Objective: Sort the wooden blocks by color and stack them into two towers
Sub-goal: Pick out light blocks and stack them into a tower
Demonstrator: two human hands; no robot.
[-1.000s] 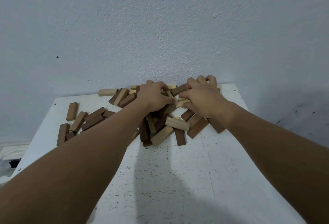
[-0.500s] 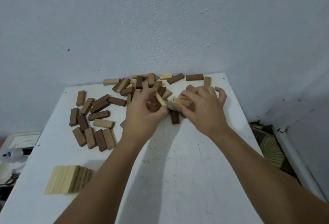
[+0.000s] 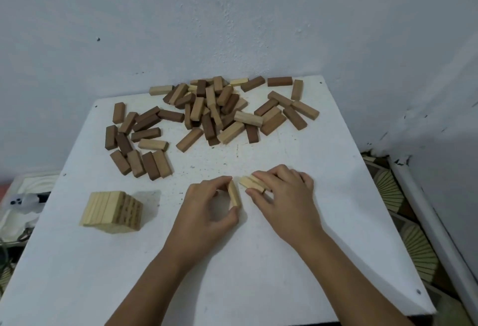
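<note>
Pinching a pale block (image 3: pixel 234 193), left hand (image 3: pixel 207 209) beside right hand (image 3: pixel 284 196)

white speckled table (image 3: pixel 258 261) against pale textured wall (image 3: pixel 232 15), patterned floor (image 3: pixel 413 248) at right

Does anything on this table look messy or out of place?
Mostly the heap of blocks at the far edge: dark and light pieces lie jumbled across each other, unsorted. The pale tower at the near left looks tidy. Nothing looks broken.
</note>
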